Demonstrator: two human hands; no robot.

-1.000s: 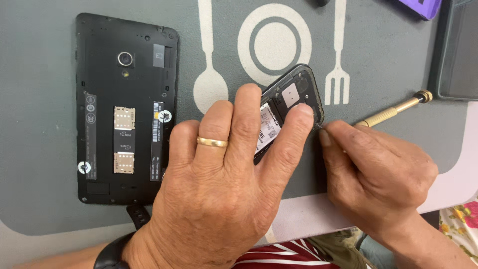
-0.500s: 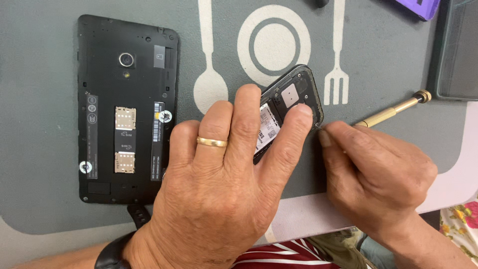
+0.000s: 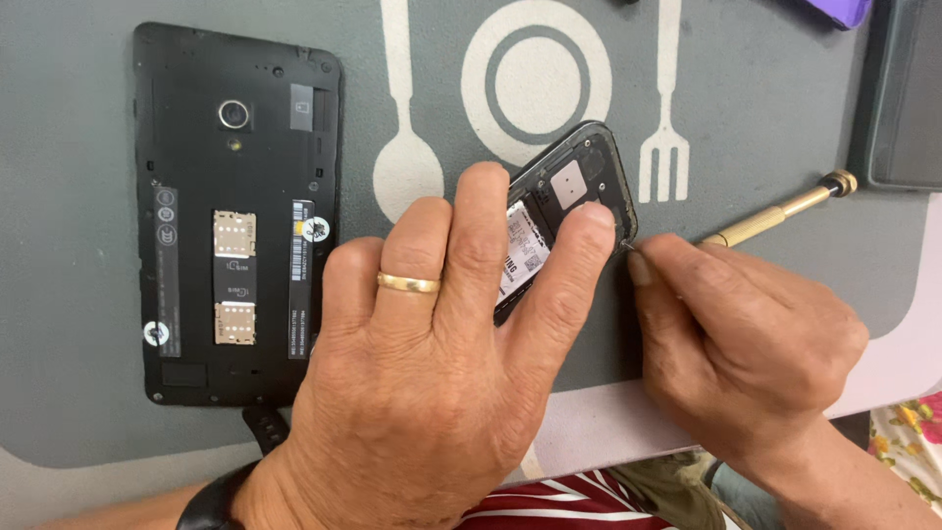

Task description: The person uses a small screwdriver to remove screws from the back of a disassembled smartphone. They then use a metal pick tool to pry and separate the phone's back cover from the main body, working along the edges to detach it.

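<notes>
Small black phone (image 3: 579,186), its back cover off and its insides showing, lies tilted on a grey placemat (image 3: 765,108) near the middle of the head camera's view, just below the printed white plate (image 3: 537,83) and between the printed spoon (image 3: 405,157) and fork (image 3: 665,128). The left hand (image 3: 432,363), wearing a gold ring (image 3: 409,284) and a dark wristband (image 3: 211,501), lies flat over the phone's lower half with fingers spread, the index fingertip pressing down on the upper right part of the open back. The right hand (image 3: 746,344) is bunched beside the phone's right edge, thumb and forefinger pressed together at the edge; whether they pinch a small tool or part cannot be told, since the spot is tiny and partly hidden. A brass-coloured screwdriver (image 3: 785,211) lies on the mat just behind the right hand, untouched. To the left, well apart from the hands' work, a larger black phone (image 3: 235,211) rests face down with its cover removed, camera lens and two gold card slots exposed; the left hand's little finger lies close to its lower right corner. A dark tray edge (image 3: 908,98) sits at the top right, with a purple object (image 3: 839,10) at the frame's top.
</notes>
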